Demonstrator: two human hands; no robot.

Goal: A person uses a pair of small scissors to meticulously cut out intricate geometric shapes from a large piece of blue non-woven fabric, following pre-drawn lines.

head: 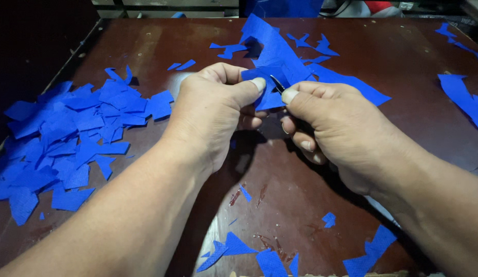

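Landmark: the blue fabric strip [280,61], a long piece of blue woven material, was held up over the middle of the dark brown tabletop [146,46]; all places below are given relative to it.
Cut-piece pile: a loose heap of small blue fabric pieces [69,138] lay well to the left of the strip, spread over the tabletop's left side.
Small offcuts: two narrow blue slivers [180,65] lay left of the strip, between it and the pile.
Left hand: the left hand [213,110] was just left of the strip's near end, closed in a pinch, thumb pressed onto the blue material and the other fingers curled behind it.
Strip position: the near end of the strip was gripped between both hands; the rest ran away from the person and to the right, resting on the tabletop.
Cutting tool: a small dark blade tip [278,83] showed against the strip's near end, between the two thumbs; the rest of the tool was hidden in the right hand.
Right hand: the right hand [336,128] was just right of the strip's near end, closed around the tool, thumb touching the fabric.
Near scraps: several blue scraps [234,249] lay below the strip, at the tabletop's near edge.
Far-right piece: a larger blue piece [467,100] lay well to the right of the strip.
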